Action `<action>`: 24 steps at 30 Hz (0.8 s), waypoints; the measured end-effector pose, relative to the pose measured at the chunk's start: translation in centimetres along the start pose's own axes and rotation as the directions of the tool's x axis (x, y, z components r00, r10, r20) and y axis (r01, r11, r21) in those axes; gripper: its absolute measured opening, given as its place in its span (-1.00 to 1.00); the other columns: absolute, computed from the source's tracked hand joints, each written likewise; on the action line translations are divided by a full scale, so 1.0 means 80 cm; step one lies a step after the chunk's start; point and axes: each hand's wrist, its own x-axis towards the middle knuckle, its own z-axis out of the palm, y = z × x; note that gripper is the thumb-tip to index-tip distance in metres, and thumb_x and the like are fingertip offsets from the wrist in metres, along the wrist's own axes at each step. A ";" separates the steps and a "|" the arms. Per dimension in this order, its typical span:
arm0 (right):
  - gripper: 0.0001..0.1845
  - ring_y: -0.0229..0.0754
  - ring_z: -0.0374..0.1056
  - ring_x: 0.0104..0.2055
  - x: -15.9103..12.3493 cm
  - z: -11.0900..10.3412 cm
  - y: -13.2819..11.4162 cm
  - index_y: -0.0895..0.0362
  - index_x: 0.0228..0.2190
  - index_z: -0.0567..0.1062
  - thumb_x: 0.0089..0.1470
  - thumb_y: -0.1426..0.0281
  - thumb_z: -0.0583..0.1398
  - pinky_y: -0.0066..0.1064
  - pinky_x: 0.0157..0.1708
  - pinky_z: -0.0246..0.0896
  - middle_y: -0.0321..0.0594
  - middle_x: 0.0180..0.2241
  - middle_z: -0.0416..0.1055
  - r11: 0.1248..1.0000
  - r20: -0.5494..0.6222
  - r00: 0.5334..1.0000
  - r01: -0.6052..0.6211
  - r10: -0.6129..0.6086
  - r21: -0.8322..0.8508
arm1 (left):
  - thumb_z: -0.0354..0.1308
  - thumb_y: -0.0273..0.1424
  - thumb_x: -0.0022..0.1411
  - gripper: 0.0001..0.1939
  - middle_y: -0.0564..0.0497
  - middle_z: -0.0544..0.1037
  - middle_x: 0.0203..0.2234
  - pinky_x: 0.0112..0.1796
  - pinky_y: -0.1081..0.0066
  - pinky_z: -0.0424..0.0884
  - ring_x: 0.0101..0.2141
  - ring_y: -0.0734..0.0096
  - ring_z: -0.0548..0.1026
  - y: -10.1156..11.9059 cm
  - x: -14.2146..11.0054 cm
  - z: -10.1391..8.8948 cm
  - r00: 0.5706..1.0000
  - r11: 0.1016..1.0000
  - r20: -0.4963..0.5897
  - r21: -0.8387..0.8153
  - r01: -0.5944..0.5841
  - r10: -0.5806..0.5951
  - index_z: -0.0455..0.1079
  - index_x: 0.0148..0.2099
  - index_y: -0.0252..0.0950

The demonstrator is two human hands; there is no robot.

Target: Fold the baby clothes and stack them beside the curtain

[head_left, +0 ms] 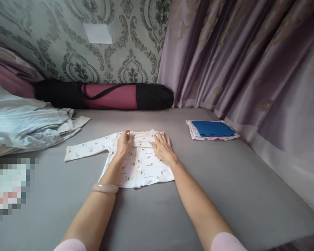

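Note:
A small white baby shirt point(151, 170) with a scattered print and a front placket lies spread on the grey bed sheet. One of its sleeves point(90, 148) stretches out to the left, while the other is folded across the chest, below the neckline. My left hand point(124, 143), a pale bangle point(104, 188) on its wrist, has its fingers curled at the end of the folded sleeve; the fingertips are partly hidden. On the shirt's right shoulder, my right hand point(162, 148) presses flat with its fingers spread.
A heap of light clothes point(23, 118) lies on the left. Folded blue cloth point(213, 129) rests on other folded garments at the right. A black and maroon long bag point(110, 96) lies along the patterned wall. Purple curtains point(225, 52) hang down the right side.

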 end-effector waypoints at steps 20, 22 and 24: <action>-0.56 -0.13 0.29 0.14 0.025 -0.011 0.033 0.27 0.04 0.43 0.27 0.44 -0.08 -0.32 0.17 0.10 0.05 0.07 0.42 0.941 -0.415 0.877 -0.107 0.242 0.323 | -0.06 -0.43 0.27 -0.67 -0.09 0.50 -0.25 -0.16 0.31 0.35 -0.22 0.22 0.45 0.011 -0.011 -0.006 0.982 0.946 0.052 0.262 -0.190 0.183 0.38 0.04 -0.24; -0.59 -0.11 0.36 0.05 0.027 -0.010 0.041 0.27 -0.03 0.47 0.24 0.49 -0.08 -0.32 0.11 0.17 0.04 -0.03 0.48 0.930 -0.444 0.848 -0.138 0.288 0.340 | -0.05 -0.44 0.25 -0.73 -0.08 0.49 -0.27 -0.17 0.32 0.34 -0.24 0.24 0.45 0.012 -0.010 -0.005 0.983 0.947 0.051 0.261 -0.186 0.179 0.41 -0.06 -0.25; -0.60 -0.10 0.37 0.01 0.026 -0.007 0.043 0.22 -0.08 0.50 0.24 0.49 -0.07 -0.30 0.08 0.19 0.00 -0.08 0.50 0.946 -0.447 0.861 -0.109 0.243 0.306 | -0.04 -0.45 0.24 -0.77 -0.08 0.49 -0.27 -0.17 0.33 0.34 -0.25 0.26 0.44 0.011 -0.008 -0.004 0.981 0.948 0.057 0.255 -0.192 0.183 0.43 -0.15 -0.25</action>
